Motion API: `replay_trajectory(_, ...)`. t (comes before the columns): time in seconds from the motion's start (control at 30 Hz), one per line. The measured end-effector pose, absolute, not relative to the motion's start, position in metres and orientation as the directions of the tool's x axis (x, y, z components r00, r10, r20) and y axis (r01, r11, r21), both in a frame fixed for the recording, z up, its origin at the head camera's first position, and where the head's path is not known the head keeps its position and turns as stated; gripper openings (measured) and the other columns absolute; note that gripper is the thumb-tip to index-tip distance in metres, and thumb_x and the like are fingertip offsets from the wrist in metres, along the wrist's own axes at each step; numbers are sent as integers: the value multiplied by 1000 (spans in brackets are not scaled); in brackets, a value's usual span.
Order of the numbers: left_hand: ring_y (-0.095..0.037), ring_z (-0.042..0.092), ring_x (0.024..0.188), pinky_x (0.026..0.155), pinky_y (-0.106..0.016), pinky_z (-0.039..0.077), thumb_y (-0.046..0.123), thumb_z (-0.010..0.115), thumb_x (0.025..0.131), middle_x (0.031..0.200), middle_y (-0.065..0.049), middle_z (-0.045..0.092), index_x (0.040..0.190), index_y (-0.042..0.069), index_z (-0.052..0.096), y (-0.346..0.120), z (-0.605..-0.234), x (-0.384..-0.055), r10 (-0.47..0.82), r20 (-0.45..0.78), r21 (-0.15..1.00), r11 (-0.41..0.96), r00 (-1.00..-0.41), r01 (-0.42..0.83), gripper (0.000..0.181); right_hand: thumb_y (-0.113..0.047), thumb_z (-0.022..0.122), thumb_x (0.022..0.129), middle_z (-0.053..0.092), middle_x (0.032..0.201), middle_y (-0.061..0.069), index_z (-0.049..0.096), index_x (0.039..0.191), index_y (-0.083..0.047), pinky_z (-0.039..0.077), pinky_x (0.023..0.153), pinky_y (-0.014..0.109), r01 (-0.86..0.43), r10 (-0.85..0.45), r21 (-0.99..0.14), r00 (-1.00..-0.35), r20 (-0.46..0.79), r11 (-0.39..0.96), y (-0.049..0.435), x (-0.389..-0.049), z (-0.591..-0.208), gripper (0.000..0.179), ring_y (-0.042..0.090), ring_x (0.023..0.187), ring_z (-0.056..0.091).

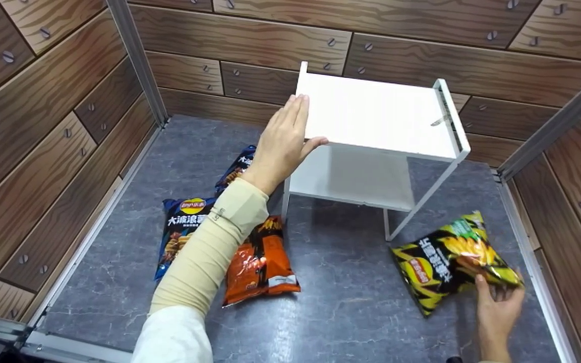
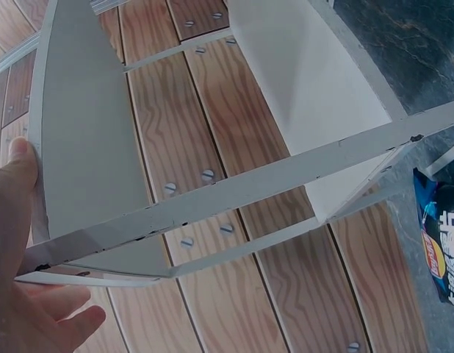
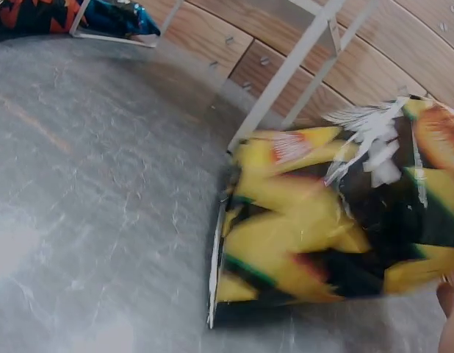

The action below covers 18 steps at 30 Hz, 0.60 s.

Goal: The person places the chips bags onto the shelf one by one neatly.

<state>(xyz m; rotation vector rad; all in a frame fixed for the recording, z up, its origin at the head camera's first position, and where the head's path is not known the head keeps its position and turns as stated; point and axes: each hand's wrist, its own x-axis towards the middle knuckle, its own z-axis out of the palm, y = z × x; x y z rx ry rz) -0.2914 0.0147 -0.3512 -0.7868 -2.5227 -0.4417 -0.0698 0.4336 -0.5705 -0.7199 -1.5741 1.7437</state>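
Observation:
A two-tier white side table (image 1: 371, 116) stands in the middle of the floor. My left hand (image 1: 283, 138) rests on its front left corner, fingers straight along the raised side rail and thumb at the front edge. In the left wrist view, part of that hand (image 2: 29, 243) touches the table frame (image 2: 234, 184). At the right, my right hand (image 1: 500, 305) grips the near right end of a yellow and black bag of potato chips (image 1: 452, 259). That chip bag (image 3: 308, 220) appears tilted and blurred in the right wrist view, with only a bit of thumb (image 3: 451, 316) visible.
An orange chip bag (image 1: 263, 267) lies left of the table, partly behind my left forearm. Two blue chip bags lie farther left, a near one (image 1: 184, 222) and a far one (image 1: 237, 166). Wood-patterned walls (image 1: 250, 45) with metal edging enclose the grey marbled floor (image 1: 341, 302).

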Motion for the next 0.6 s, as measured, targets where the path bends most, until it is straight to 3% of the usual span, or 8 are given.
replay_trajectory(0.1,-32,30,149,124,-41,26,57,45,98,158,-22,35,152,-8,27,16,-351,-292,449,509,165,786,-734,595,87,0,64,92,27,162,8,16,158,-15,26,121,22,-5,782,-998,-622,-42,-57,440,-65,-570,82,15,149,29)
replay_trajectory(0.17,-32,30,150,124,-40,25,57,45,98,158,-21,35,152,-8,27,16,-351,-292,448,508,165,788,-736,593,87,-5,63,94,15,166,11,10,159,-14,18,125,27,67,783,-996,-616,-86,-56,443,-63,-569,84,16,152,21)
replay_trajectory(0.27,-32,30,149,124,-40,25,57,45,97,158,-22,35,152,-8,27,16,-351,-291,448,508,166,787,-735,594,87,-8,58,96,9,167,15,9,159,-10,12,127,35,166,793,-986,-601,-98,3,445,-62,-571,80,21,154,15)
replay_trajectory(0.37,-32,30,149,124,-40,25,57,45,97,158,-22,35,153,-8,26,16,-351,-291,447,507,167,788,-737,593,87,-9,53,96,10,165,22,10,158,-5,12,127,44,296,782,-939,-621,-51,173,445,-61,-569,76,34,153,13)
replay_trajectory(0.47,-33,31,149,124,-40,26,57,46,97,157,-22,35,152,-8,27,16,-351,-291,445,511,166,788,-736,592,87,-4,52,94,8,165,23,12,158,-3,9,125,53,368,722,-837,-691,47,406,444,-61,-564,75,42,152,10)
replay_trajectory(0.6,-33,32,149,123,-41,27,57,46,97,157,-22,37,152,-8,28,16,-352,-291,442,525,161,788,-727,595,87,4,53,88,-2,167,15,13,158,-4,-4,123,61,337,583,-694,-799,147,637,443,-67,-557,81,40,153,-3)
